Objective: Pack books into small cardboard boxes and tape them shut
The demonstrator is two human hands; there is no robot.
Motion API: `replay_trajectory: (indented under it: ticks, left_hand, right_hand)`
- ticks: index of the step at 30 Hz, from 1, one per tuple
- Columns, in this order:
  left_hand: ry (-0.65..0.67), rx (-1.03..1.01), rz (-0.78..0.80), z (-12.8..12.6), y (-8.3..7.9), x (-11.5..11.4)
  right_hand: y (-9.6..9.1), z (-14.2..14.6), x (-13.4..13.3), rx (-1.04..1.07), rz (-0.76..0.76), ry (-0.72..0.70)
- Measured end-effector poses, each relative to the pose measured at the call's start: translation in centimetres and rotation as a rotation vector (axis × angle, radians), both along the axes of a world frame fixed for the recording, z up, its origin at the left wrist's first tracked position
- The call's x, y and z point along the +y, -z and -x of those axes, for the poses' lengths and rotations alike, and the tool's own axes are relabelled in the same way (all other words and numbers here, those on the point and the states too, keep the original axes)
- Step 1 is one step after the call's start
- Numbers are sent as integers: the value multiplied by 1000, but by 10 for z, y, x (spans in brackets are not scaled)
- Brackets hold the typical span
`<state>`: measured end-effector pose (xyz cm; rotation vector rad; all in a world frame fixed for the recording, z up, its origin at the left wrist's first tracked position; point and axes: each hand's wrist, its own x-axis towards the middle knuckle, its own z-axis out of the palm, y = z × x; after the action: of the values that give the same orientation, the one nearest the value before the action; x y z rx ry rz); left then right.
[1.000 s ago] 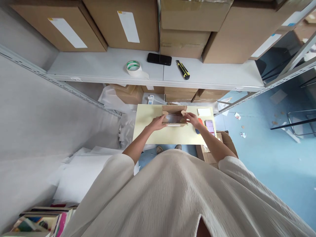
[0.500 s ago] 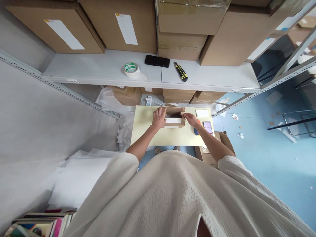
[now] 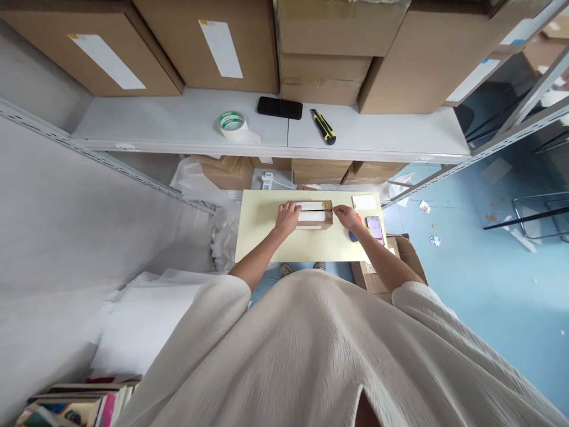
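Observation:
A small cardboard box with white labels sits on the pale yellow table. Its top flaps lie nearly flat, and a dark narrow gap runs between them. Around the box's left end wraps my left hand, fingers over the top. At the right end, my right hand pinches with closed fingertips against the box's edge; whatever is between them is too small to make out. Beneath my right wrist lies a red and blue object, partly hidden.
A phone with a lit screen and a white card lie on the table's right side. On the shelf above are a tape roll, a black phone, a utility knife and large cartons. An open carton stands at right.
The box's raised far flap has folded down, covering the opening that showed before. My left hand stays at the left end; my right hand has shifted slightly at the right end.

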<state>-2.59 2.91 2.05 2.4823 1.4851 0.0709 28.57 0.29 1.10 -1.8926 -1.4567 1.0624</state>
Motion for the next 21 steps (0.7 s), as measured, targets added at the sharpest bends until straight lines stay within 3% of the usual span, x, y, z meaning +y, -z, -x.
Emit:
replay_trajectory:
  ticks: [8,14,21]
  left_hand:
    - [55,20,36,4,10,-24]
    - [37,42,66,0,11,-37]
    - [-51,32,99,-7,3,-36]
  right_hand:
    - [26,-41,-35,-95,48,94]
    - [42,-74,-71,-251,185,212]
    - [53,-77,-92,-274,267,225]
